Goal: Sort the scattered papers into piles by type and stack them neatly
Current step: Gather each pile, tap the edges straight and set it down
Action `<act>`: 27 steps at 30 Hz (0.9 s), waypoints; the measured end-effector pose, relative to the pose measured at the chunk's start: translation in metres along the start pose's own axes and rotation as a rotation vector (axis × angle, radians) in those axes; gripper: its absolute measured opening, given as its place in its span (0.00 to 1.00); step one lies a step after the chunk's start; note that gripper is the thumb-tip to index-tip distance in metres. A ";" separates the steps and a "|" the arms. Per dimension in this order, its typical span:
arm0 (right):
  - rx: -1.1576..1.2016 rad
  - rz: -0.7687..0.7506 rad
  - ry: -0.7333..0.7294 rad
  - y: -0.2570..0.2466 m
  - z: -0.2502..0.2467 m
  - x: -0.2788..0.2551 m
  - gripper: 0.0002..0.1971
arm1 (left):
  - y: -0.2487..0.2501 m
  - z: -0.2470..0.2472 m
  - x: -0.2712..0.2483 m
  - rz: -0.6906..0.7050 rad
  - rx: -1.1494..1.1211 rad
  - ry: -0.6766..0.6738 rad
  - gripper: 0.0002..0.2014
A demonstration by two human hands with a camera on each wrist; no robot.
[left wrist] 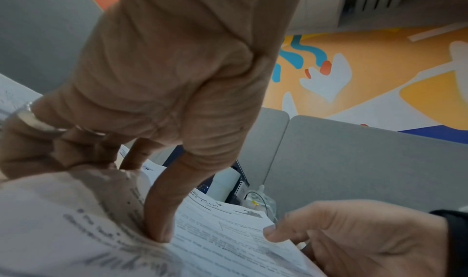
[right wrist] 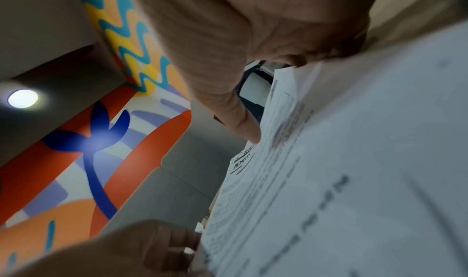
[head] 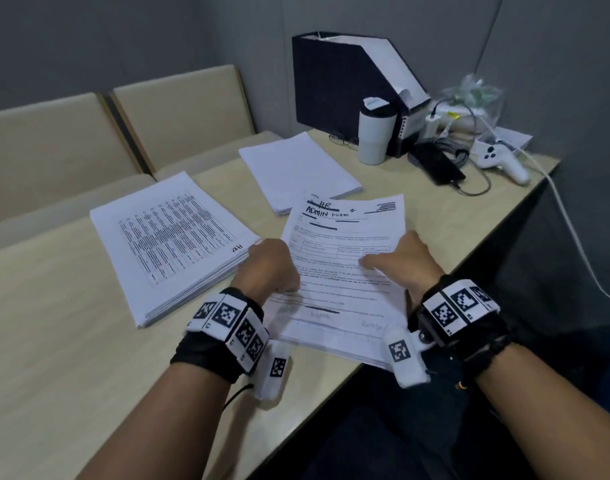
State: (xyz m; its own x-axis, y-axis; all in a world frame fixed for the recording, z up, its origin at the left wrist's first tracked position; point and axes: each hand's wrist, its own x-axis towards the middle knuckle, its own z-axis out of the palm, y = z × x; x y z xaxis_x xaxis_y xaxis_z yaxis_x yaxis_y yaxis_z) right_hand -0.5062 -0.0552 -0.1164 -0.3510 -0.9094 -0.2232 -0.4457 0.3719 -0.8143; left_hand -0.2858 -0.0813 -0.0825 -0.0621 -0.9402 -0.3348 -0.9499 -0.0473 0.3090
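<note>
Both hands hold a stack of printed forms with "HR ADMIN FORM" handwritten on top, lifted slightly over the table's front right edge. My left hand grips its left edge, the thumb pressing on top and the other fingers curled underneath. At the stack's right edge my right hand pinches it, with the thumb on the top sheet. A pile of table printouts marked "HR" lies to the left. Further back sits a pile of blank white sheets.
At the back right of the beige table stand a dark magazine file, a white tumbler, glasses, a black adapter with cables and a white controller. Beige bench seats line the left side.
</note>
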 end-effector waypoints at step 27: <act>0.506 -0.089 -0.206 0.032 -0.036 -0.089 0.14 | 0.008 0.013 -0.047 0.058 0.029 -0.122 0.29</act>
State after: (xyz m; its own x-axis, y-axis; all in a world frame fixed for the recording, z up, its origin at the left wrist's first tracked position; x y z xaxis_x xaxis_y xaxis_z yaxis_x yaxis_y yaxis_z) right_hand -0.5187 0.0442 -0.1035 -0.1394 -0.9697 -0.2004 0.0031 0.2019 -0.9794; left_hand -0.2941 -0.0329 -0.0762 -0.1522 -0.8931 -0.4233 -0.9519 0.0172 0.3060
